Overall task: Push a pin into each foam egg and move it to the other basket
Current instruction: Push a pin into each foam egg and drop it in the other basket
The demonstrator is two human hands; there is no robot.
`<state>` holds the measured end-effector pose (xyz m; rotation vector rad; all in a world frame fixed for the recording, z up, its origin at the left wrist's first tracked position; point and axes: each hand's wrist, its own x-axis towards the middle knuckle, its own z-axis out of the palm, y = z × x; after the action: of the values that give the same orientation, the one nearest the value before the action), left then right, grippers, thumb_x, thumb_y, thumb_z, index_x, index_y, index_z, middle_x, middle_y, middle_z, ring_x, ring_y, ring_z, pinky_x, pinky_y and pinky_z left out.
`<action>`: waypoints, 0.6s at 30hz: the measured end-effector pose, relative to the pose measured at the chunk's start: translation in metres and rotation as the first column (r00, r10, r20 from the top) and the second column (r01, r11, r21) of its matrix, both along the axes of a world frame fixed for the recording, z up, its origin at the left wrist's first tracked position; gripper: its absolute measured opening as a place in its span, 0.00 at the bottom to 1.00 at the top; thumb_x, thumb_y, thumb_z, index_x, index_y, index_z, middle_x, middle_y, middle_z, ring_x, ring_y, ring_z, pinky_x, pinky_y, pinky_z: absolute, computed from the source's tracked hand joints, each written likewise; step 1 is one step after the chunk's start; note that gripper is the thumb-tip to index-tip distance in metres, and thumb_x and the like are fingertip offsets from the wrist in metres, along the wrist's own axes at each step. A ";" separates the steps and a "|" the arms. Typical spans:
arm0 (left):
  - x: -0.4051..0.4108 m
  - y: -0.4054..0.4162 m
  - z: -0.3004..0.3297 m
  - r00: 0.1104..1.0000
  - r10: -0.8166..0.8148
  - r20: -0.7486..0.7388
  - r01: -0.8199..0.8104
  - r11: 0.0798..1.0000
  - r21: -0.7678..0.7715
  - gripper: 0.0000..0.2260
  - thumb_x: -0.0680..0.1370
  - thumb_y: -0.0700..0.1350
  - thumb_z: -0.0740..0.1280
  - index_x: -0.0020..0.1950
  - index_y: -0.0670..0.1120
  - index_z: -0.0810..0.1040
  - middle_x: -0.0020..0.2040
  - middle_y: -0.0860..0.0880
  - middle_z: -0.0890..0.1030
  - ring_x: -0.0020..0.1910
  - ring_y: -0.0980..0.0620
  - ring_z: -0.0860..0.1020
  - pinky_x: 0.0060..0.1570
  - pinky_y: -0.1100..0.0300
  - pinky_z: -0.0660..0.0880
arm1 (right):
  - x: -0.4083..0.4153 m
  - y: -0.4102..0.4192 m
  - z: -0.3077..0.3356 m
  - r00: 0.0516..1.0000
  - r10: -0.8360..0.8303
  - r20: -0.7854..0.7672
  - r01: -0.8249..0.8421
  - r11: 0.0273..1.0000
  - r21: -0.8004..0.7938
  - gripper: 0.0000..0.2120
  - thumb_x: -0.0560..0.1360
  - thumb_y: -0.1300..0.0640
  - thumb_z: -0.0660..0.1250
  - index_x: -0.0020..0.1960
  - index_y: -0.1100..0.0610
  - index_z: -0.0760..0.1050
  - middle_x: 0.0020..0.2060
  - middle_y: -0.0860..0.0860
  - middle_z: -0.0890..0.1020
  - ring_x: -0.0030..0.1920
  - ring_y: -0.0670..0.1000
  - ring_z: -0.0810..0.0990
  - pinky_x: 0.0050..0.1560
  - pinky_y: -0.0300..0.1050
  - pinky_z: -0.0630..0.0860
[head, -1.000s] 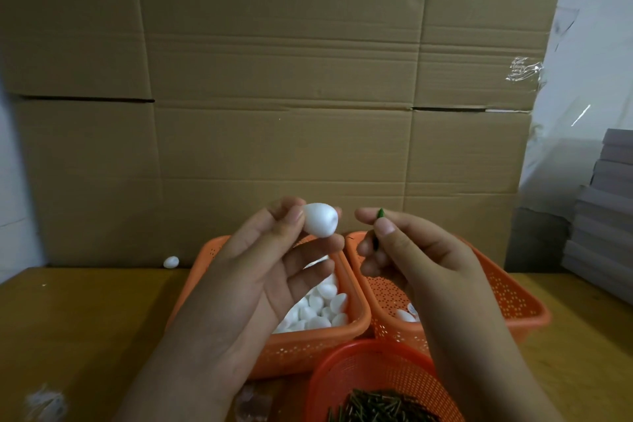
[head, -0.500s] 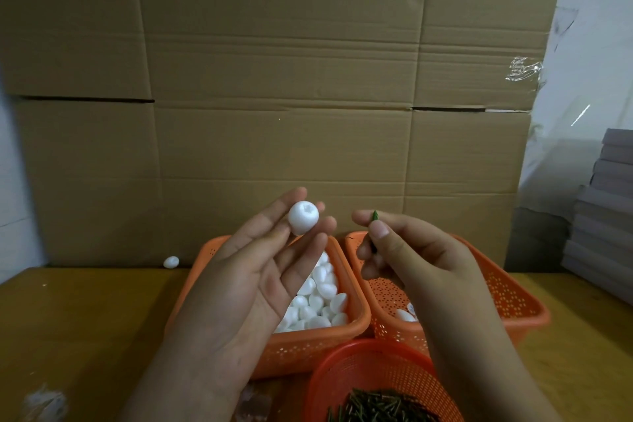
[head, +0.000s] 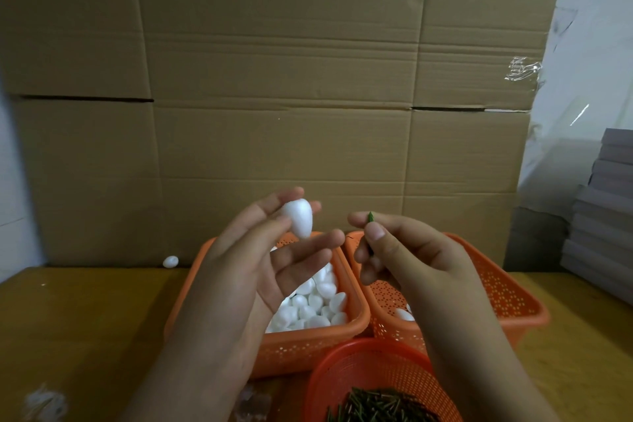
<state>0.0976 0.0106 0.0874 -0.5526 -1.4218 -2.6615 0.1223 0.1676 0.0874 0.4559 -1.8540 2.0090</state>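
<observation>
Since half a second ago the foam egg (head: 298,217) has turned in my left hand (head: 270,257): then its round end faced me, now it stands upright with the narrow end pointing down. I hold it up at the tips of my thumb and first fingers, while my other fingers spread loosely below it. My right hand (head: 407,250) has hardly shifted. It pinches a green pin (head: 370,217) between thumb and forefinger, only the pin's tip showing above my thumbnail, and the remaining fingers curl in under it. Egg and pin are near each other but apart, both raised above the baskets.

Below my left hand sits the left orange basket (head: 308,343), heaped with white foam eggs (head: 315,305). Just beside it on the right, rims touching or nearly so, is the right orange basket (head: 507,298), where I can see only a couple of eggs (head: 404,314) at its near left corner; my right forearm hides much of the inside. Nearest to me, in front of both, is a round red basket (head: 363,367) holding a pile of dark green pins (head: 380,406).

All three stand on a wooden table (head: 85,319). One stray egg (head: 170,261) lies on the table's far left, against the wall of cardboard boxes (head: 274,79). At the far right a stack of grey boards (head: 606,216) rises.
</observation>
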 end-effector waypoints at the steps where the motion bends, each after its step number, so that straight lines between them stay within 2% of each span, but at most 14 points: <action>1: 0.001 0.000 0.000 1.000 -0.005 -0.011 0.006 1.000 0.002 0.09 0.72 0.43 0.66 0.46 0.49 0.85 0.52 0.44 0.85 0.43 0.45 0.85 0.34 0.63 0.80 | 0.000 0.000 0.000 1.000 0.004 -0.001 -0.004 1.000 -0.004 0.14 0.66 0.49 0.67 0.46 0.53 0.84 0.31 0.51 0.82 0.31 0.45 0.79 0.39 0.36 0.78; 5: 0.004 0.001 -0.001 1.000 0.003 -0.027 -0.003 1.000 -0.001 0.08 0.69 0.46 0.68 0.45 0.48 0.84 0.51 0.45 0.85 0.41 0.49 0.85 0.32 0.65 0.79 | 0.000 -0.001 0.000 1.000 0.016 0.000 -0.016 1.000 -0.004 0.13 0.66 0.49 0.67 0.47 0.53 0.84 0.31 0.51 0.81 0.31 0.45 0.78 0.39 0.37 0.78; 10: 0.005 -0.001 -0.003 0.998 0.039 -0.043 -0.041 0.998 -0.043 0.14 0.66 0.48 0.70 0.47 0.42 0.77 0.43 0.47 0.85 0.39 0.51 0.85 0.33 0.65 0.78 | 0.000 -0.002 -0.001 1.000 0.023 -0.002 -0.023 1.000 -0.005 0.14 0.66 0.50 0.67 0.47 0.54 0.84 0.31 0.51 0.81 0.31 0.46 0.78 0.39 0.37 0.78; 15: 0.001 -0.001 -0.003 0.996 0.054 -0.076 -0.057 0.997 -0.048 0.15 0.70 0.47 0.68 0.55 0.50 0.84 0.41 0.48 0.82 0.40 0.51 0.83 0.38 0.63 0.79 | 0.000 -0.003 0.000 0.999 0.034 -0.018 -0.034 0.999 0.002 0.14 0.66 0.51 0.66 0.47 0.56 0.84 0.30 0.51 0.81 0.30 0.46 0.78 0.38 0.36 0.78; 18: 0.000 -0.001 -0.005 0.994 0.091 -0.062 -0.095 0.992 -0.081 0.13 0.68 0.51 0.70 0.46 0.46 0.86 0.47 0.49 0.85 0.41 0.52 0.84 0.39 0.62 0.79 | 0.001 -0.003 0.000 0.999 0.040 -0.029 -0.040 0.999 0.012 0.14 0.66 0.51 0.66 0.46 0.56 0.84 0.30 0.51 0.81 0.30 0.46 0.78 0.38 0.36 0.77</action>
<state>0.0977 0.0096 0.0822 -0.5512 -1.5100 -2.5035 0.1230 0.1648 0.0876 0.5266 -1.8542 2.0080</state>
